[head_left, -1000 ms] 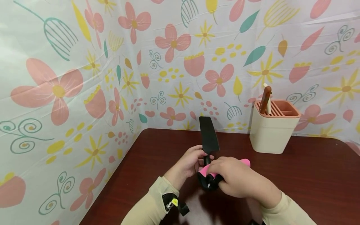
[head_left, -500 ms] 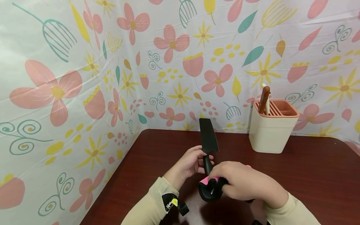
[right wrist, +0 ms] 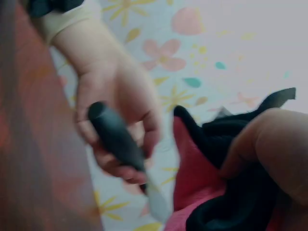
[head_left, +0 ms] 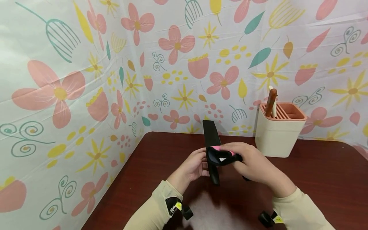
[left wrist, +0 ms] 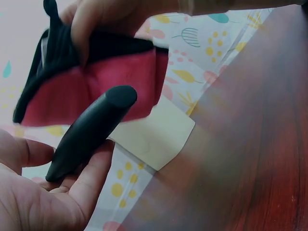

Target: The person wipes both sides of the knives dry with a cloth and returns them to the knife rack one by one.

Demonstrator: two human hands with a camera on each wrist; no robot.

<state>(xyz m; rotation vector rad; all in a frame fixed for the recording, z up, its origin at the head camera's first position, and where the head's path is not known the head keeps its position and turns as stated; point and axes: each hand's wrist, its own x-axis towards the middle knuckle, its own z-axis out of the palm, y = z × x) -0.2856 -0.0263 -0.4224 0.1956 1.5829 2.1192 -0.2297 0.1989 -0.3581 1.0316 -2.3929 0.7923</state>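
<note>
In the head view my left hand [head_left: 196,164] holds a broad dark-bladed kitchen knife [head_left: 212,135] where its handle meets the blade. The blade points toward the back wall; the black handle [left wrist: 91,130] points back toward me, its butt uncovered. My right hand [head_left: 254,163] grips a pink cloth with black edging [head_left: 217,157], bunched and folded. From the head camera this cloth overlaps the lower blade and upper handle. In the right wrist view, the pink face [right wrist: 195,175] lies beside the knife, and my right thumb presses on the black side.
A cream knife block [head_left: 279,137] with an orange top stands at the back right, a brown handle [head_left: 271,102] and a white one upright in its slots. The dark wooden table [head_left: 325,179] meets flower-printed sheeting behind and at left.
My right hand and the cloth have gone from the knife's neck down toward the handle's end, then back up over the blade's base. My left hand stays in place, gripping the knife.
</note>
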